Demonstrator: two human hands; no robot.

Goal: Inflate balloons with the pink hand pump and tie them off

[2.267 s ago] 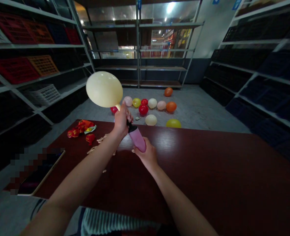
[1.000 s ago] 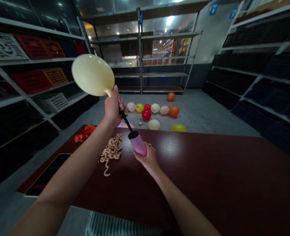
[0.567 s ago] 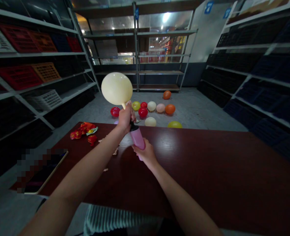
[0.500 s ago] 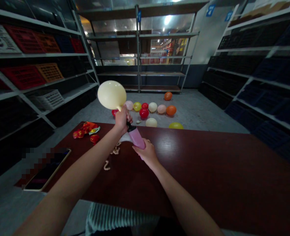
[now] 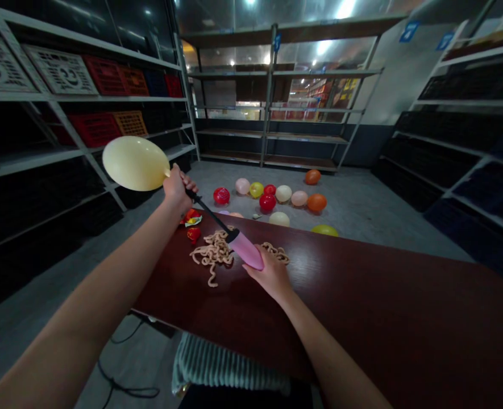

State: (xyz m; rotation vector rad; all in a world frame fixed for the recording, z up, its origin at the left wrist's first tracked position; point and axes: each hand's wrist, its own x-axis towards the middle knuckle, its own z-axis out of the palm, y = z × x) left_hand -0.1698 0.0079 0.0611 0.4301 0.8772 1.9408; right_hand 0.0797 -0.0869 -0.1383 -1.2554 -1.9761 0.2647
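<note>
A pale yellow inflated balloon (image 5: 136,163) stands out to the left of my left hand (image 5: 178,190). That hand is closed around the balloon's neck and the black nozzle end of a hand pump (image 5: 246,250). The pump slants down to the right, its black rod drawn out between the nozzle end and the pink barrel. Wrapped about the pink barrel is my right hand (image 5: 271,274). Beneath the pump, a pile of beige curly strands (image 5: 213,250) lies on the dark table (image 5: 362,307); a smaller bunch of strands (image 5: 279,253) shows behind my right hand.
Red crumpled wrappers (image 5: 194,234) lie near the table's far left edge. On the floor beyond are several balloons, among them an orange balloon (image 5: 316,202) and a red balloon (image 5: 221,196). Shelves with crates (image 5: 66,71) flank the room. A black cable (image 5: 127,391) lies on the floor at lower left.
My hands have moved apart, drawing out the pump's black rod. The balloon and left hand have shifted left in view. The view has turned left, and more beige strands show.
</note>
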